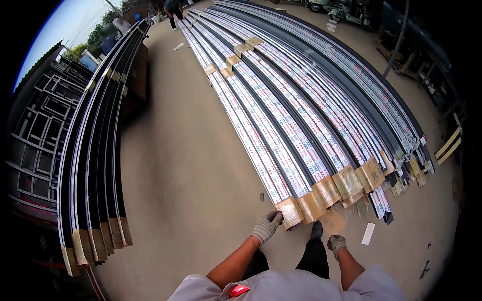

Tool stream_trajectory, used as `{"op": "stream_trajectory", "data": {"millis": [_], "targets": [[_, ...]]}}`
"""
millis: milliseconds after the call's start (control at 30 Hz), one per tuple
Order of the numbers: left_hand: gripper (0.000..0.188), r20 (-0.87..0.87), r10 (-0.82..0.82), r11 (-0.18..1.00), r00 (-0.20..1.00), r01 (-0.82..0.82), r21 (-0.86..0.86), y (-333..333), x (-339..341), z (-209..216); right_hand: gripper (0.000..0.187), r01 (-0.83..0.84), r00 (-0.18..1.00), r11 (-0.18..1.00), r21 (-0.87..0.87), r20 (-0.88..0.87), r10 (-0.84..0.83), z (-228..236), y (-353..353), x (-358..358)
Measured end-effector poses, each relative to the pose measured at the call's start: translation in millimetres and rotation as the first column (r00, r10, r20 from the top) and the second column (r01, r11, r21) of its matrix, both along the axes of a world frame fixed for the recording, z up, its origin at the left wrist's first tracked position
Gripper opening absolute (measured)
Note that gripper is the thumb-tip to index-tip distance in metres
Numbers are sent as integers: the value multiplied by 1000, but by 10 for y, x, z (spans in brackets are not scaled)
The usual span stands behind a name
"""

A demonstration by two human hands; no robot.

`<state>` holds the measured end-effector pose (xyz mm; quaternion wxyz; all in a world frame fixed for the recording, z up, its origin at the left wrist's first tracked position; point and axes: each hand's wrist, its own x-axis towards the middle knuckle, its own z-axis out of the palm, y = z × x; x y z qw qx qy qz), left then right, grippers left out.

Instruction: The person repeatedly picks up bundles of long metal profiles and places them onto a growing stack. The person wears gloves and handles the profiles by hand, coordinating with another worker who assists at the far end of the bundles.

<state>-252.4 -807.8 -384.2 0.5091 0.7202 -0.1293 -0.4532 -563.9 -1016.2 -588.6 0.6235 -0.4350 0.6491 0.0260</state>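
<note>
Left hand (266, 226), grey knit glove, fingers curled onto the cardboard-wrapped end of the nearest profile bundle (289, 211). Touching it at the near-left corner of the row; cannot tell if it's a full clamp or just fingertips resting.

Right hand (336, 243), same glove, closed loosely, nothing visibly in it. It sits just below a loose cardboard scrap (332, 220) on the concrete floor (191, 165). White strip (368, 234) lies to its right.

Bundle handling, my read: long metal profiles in printed white film, stiff but so long they'll likely sag and whip if lifted from 1 end. Probably heavy. Film looks slick, so the taped cardboard cap is the better grip point. Glove helps against cut ends.

Further out: the row of bundles (321, 135) runs away toward the far side, more brown bands (236, 60) mid-length. Left side, rack of dark profiles (100, 150), also end-capped. Far end, another person (173, 10) standing, scooters (346, 10) far right.
</note>
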Motion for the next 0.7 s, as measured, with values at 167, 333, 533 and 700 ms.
{"op": "stream_trajectory", "data": {"millis": [167, 333, 533, 700], "targets": [[43, 179, 110, 969, 978, -66, -236, 660, 674, 1501, 28, -106, 993, 993, -56, 55, 109, 517, 781, 504], [30, 532, 362, 865, 766, -64, -498, 1384, 916, 3479, 26, -286, 949, 952, -108, 108, 297, 1125, 1371, 1183], [53, 147, 221, 118, 964, 124, -985, 2690, 646, 4999, 26, -556, 807, 820, -136, 146, 572, 1390, 1356, 1840], [50, 712, 696, 680, -92, 405, -611, 3198, -54, 5383, 29, -645, 706, 714, -273, 144, 693, 1157, 974, 2062]]}}
